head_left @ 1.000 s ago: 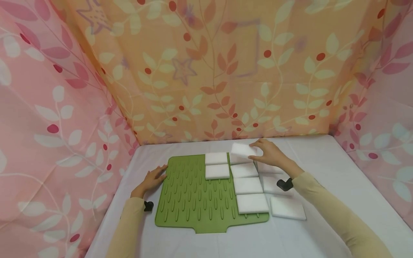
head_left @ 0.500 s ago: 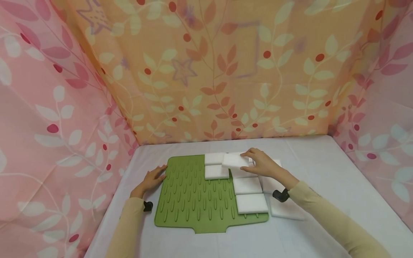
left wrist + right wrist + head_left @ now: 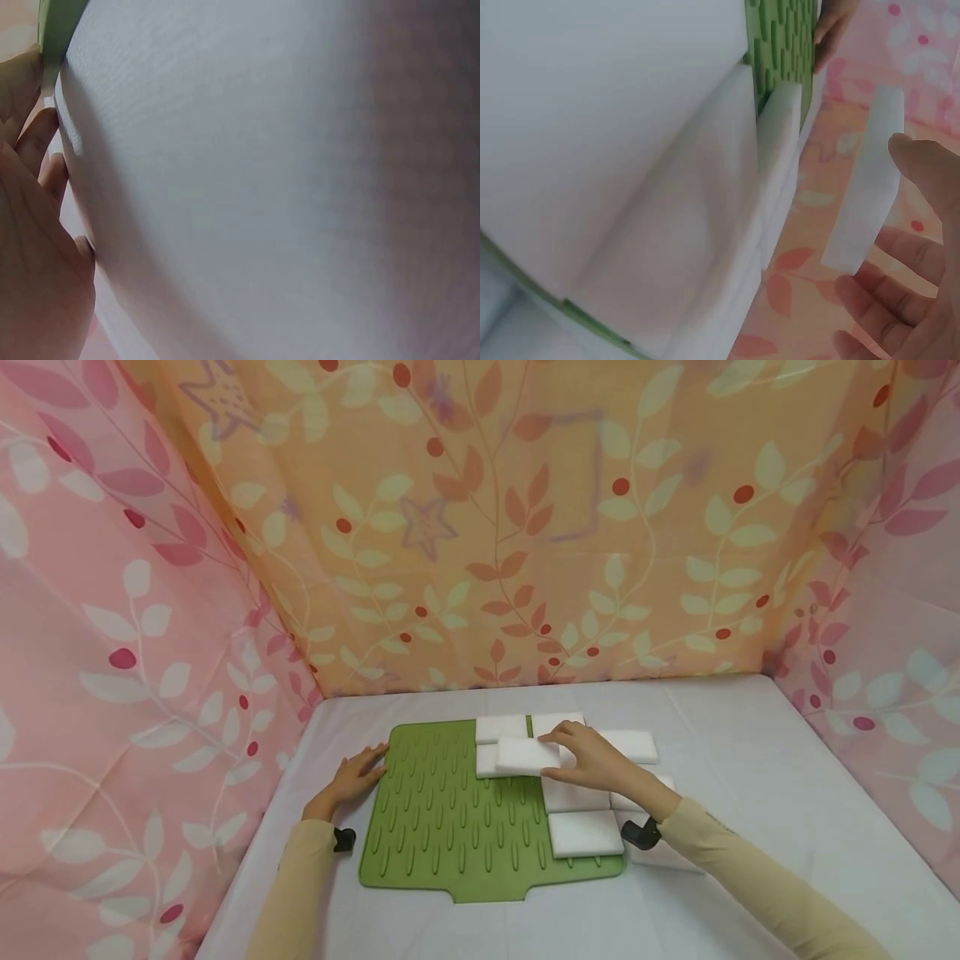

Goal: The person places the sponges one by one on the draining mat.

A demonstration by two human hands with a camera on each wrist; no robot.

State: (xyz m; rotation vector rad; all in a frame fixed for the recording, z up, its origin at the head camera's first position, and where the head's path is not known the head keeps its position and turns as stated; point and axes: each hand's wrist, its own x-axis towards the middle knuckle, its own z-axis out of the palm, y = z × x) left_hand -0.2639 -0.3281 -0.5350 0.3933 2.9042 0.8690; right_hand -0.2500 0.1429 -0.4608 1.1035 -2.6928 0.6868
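Note:
A green ribbed mat (image 3: pixel 442 827) lies on the white-covered table. My right hand (image 3: pixel 592 766) pinches a white sponge block (image 3: pixel 522 755) between thumb and fingers, above the mat's right half. In the right wrist view that sponge (image 3: pixel 870 187) is held by its near edge, well apart from the sponges lying below. In the head view it overlaps a sponge (image 3: pixel 487 762) of the left column. At the mat's left edge rests my left hand (image 3: pixel 352 781), fingers extended. The left wrist view has its fingertips (image 3: pixel 45 131) beside the mat's green edge (image 3: pixel 64 30).
Several white sponges lie in two columns on the mat, one (image 3: pixel 587 835) near its lower right corner. More sponges, such as one (image 3: pixel 628 746) at the back, lie on the table right of the mat, partly behind my right arm. Patterned cloth (image 3: pixel 480 527) walls the table in.
My right hand has carried the sponge left and toward me, from over the mat's back right corner to over the left column. The left hand has stayed at the mat's edge.

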